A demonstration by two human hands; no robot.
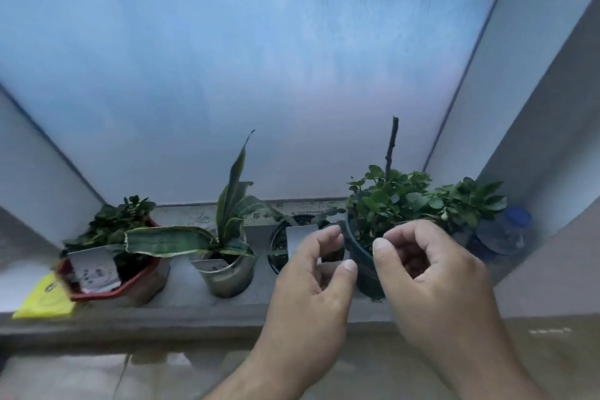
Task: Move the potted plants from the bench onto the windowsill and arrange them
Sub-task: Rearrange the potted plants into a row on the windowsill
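Both hands hover in front of the pots on the windowsill (194, 318), fingers loosely curled and holding nothing. The left hand (311, 282) has its thumb and forefinger spread in a wide C; its fingers (331, 234) overlap the white tag (300, 237) standing in the small black pot (276, 253), though contact is hard to judge from this angle. The right hand (431, 273) hangs with its fingers bent inward over the near rim of the dark plastic pot (363, 266); its thumb sits just beside that rim, perhaps grazing it, without closing on it. That dark pot holds a bushy small-leaved plant (389, 198) with a bare upright stick (391, 146) rising from it. To its right, another leafy plant (470, 201) stands near the wall corner, with a blue-capped bottle (513, 224) lying beside it. The small black pot shows soil and a thin trailing stem. Left of it, a shiny metal can (227, 276) carries a snake plant (230, 191), one striped leaf bent flat toward the left, and a label at the rim. Furthest left, a red-rimmed pot (130, 286) contains a dark green succulent (120, 221) and a white card (94, 269). A yellow packet (45, 299) lies touching that pot.
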